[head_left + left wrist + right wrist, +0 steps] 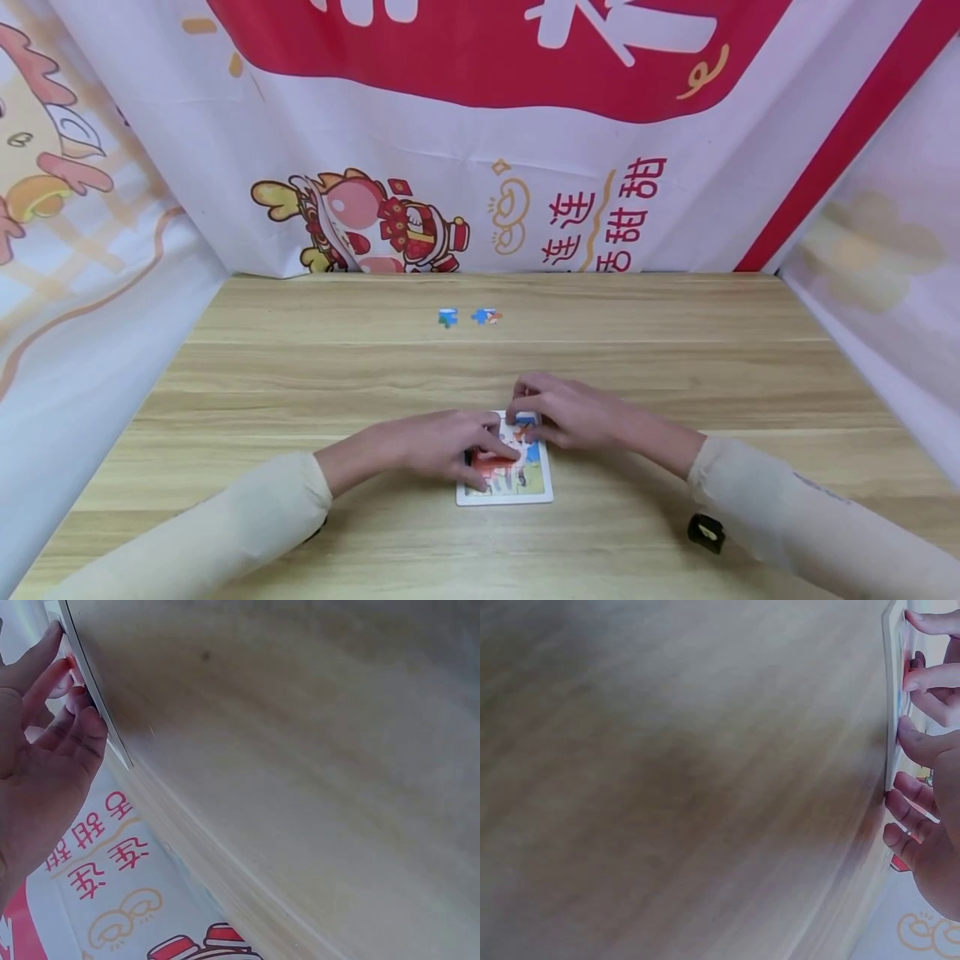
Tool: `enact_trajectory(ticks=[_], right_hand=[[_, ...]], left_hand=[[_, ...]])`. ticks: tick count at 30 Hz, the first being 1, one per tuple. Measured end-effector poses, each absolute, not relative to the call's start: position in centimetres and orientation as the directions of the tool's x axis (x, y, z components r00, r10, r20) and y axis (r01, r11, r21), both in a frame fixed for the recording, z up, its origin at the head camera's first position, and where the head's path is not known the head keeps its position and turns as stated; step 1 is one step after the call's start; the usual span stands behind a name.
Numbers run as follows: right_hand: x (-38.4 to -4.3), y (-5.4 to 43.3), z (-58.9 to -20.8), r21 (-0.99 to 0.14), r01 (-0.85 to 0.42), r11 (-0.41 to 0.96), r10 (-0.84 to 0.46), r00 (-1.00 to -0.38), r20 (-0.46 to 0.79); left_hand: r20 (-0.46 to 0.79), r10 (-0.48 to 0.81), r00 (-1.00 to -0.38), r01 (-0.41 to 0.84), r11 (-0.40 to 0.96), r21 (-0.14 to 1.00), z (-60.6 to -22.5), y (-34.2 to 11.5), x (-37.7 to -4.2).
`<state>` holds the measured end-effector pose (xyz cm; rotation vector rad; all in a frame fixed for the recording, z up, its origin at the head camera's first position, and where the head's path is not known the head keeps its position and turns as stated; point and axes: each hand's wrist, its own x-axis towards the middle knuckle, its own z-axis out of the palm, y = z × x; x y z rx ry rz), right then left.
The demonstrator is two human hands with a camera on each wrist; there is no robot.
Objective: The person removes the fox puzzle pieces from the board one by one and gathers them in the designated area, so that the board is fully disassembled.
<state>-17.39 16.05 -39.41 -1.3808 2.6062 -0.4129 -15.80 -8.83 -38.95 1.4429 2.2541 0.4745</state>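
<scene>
A small jigsaw puzzle (534,482) in a white-bordered tray lies flat on the table in front of the person. Over its left side reaches the left hand (442,443), with index finger extended onto the picture and thumb touching lower down. The right hand (573,412) bends over the top right corner. Its thumb (909,727) rests on the puzzle's face, and its other fingers (904,814) lie around the tray's far edge. Both wrist views catch the tray only edge-on, beside the left hand (45,742) and the right hand (937,795). The hands hide part of the picture.
Two loose jigsaw pieces, a blue and green one (447,317) and a blue and orange one (486,317), lie farther back on the wooden table (337,367). A printed cloth (480,133) hangs behind the table, with more cloth at both sides.
</scene>
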Motion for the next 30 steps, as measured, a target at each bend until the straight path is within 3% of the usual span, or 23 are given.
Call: enact_trajectory(ticks=[8,23,30], right_hand=[[-17.9,15.5,-38.8,-0.28,-0.796,0.536,-0.842,-0.531,-0.101],[-18.3,14.9,-38.1,-0.178,-0.85,0.495,-0.868,-0.477,-0.136],[-18.5,14.0,-37.6,-0.13,-0.868,0.479,-0.869,-0.449,-0.208]], left_hand=[[-0.177,0.913,-0.367,0.762,0.404,0.506,-39.0,-8.8,-16.0],[-0.224,0.892,-0.394,0.784,0.453,0.425,-38.7,-8.8,-15.4],[-0.233,0.887,-0.399,0.795,0.461,0.394,-38.5,-8.6,-15.2]])
